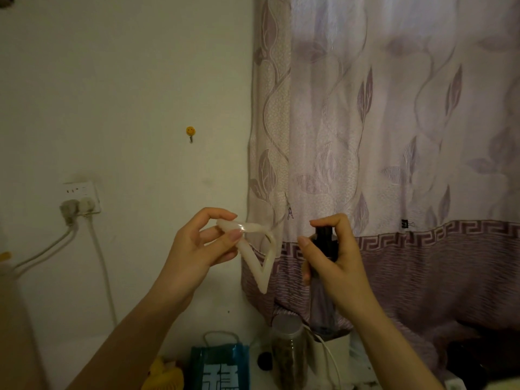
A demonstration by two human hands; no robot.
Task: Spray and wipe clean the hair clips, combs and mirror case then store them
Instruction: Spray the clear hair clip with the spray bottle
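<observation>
The person is holding both hands up in front of the wall and curtain [394,136], well above the cluttered surface at the bottom of the view. The left hand [197,249] is pinching a pale, translucent heart-shaped hair clip [260,260] by its upper end between thumb and fingers, so most of the clip is hanging free with its point downward. The right hand [334,254] is wrapping around a dark spray bottle [323,277], thumb along the side and the index finger curling over the pump head; the nozzle appears to be facing the clip, just beside it. The step in hand looks like spraying. Risks noted: the pinch covers only one end of the clip, and once wetted the smooth plastic is likely to be slipping toward the lidded jar [289,347] and blue paper bag [219,367] below. Mist passing through the clip's open centre is likely to be landing on the curtain behind, and drift leftward could be reaching the wall socket [81,197] with its plugs, though that stands well apart. No wiping cloth is in view.
</observation>
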